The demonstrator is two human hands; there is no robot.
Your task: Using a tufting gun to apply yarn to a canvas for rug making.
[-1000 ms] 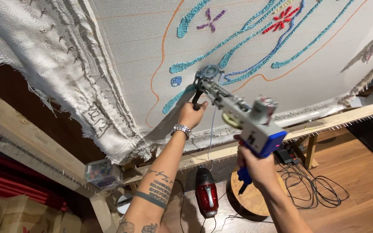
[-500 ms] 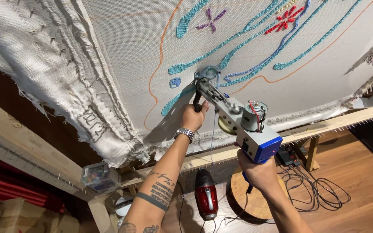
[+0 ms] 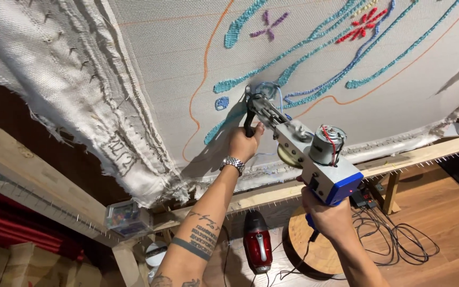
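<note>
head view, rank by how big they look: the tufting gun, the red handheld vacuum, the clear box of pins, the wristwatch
1. tufting gun, though it is nearest the camera, which inflates it
2. and 3. red handheld vacuum and clear box of pins look alike, so no ranking
4. wristwatch

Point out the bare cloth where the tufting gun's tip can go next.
Bare patches of the backing cloth: left of the orange outline, up to the folded hem, and below the orange line at right. Crowded: around the tufting gun tip, amid the teal stitching.
</note>
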